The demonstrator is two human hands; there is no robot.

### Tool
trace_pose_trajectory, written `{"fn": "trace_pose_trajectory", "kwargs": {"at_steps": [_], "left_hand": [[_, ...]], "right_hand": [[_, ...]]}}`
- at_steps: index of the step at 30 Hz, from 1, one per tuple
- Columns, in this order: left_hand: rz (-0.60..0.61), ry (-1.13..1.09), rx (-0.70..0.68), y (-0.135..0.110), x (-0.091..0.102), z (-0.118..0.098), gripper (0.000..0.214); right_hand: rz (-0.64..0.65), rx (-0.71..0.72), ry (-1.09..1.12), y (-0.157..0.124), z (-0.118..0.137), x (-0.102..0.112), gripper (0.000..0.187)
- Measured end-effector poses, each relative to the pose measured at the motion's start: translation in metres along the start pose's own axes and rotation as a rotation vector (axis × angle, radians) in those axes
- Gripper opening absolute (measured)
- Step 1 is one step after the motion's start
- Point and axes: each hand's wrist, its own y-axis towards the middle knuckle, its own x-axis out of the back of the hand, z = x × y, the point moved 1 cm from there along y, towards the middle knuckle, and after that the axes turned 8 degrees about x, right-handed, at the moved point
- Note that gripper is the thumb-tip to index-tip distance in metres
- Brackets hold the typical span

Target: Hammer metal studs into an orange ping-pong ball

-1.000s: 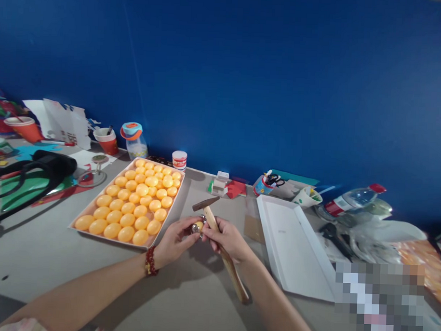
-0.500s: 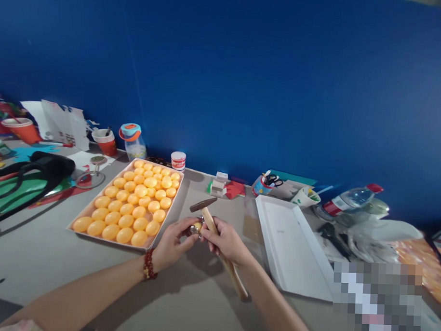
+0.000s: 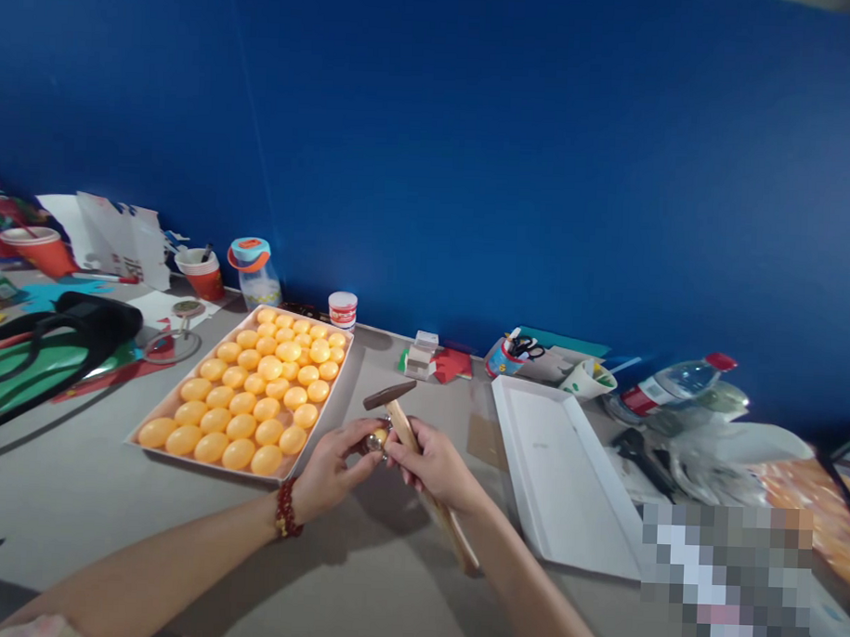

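My left hand (image 3: 332, 469), with a red bead bracelet at the wrist, pinches a small shiny object (image 3: 377, 440), part silver metal and part yellow. Fingers partly cover it, so its kind cannot be made out. In my right hand (image 3: 439, 463) is a hammer (image 3: 405, 427) with a wooden handle and dark metal head. The head points up and away, above the small object, and the handle slants back toward me. My right fingertips are at the object's right side; whether they grip it too is hidden.
Left of my hands lies a shallow box (image 3: 211, 467) of orange table-tennis balls (image 3: 240, 427). A white tray lid (image 3: 566, 472) lies to the right. Behind stand a pen cup (image 3: 503, 359), a small white-lidded tub (image 3: 343, 310) and a jug (image 3: 255, 274). A plastic bottle (image 3: 674, 383) leans farther right.
Almost nothing differs. Both hands keep the same hold on the hammer and small object; the view has shifted very slightly.
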Motion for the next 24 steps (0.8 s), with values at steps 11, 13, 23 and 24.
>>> {"fn": "trace_pose_trajectory", "kwargs": {"at_steps": [11,13,23,24], "left_hand": [[0.000,0.047,-0.019,0.0001,0.0016,-0.0030,0.032],[0.003,0.042,-0.020,0.0001,0.0016,-0.0027,0.032],[-0.002,0.055,-0.027,0.0003,0.0016,-0.0059,0.031],[-0.001,0.058,-0.026,0.0004,0.0017,-0.0061,0.031]], "right_hand": [[-0.004,0.017,-0.003,0.0007,-0.0026,0.0002,0.029],[-0.003,0.009,0.002,0.0006,-0.0026,0.0003,0.029],[-0.004,0.026,-0.014,0.0007,-0.0019,-0.0003,0.022],[-0.003,0.026,-0.016,0.0007,-0.0015,-0.0004,0.022]]}}
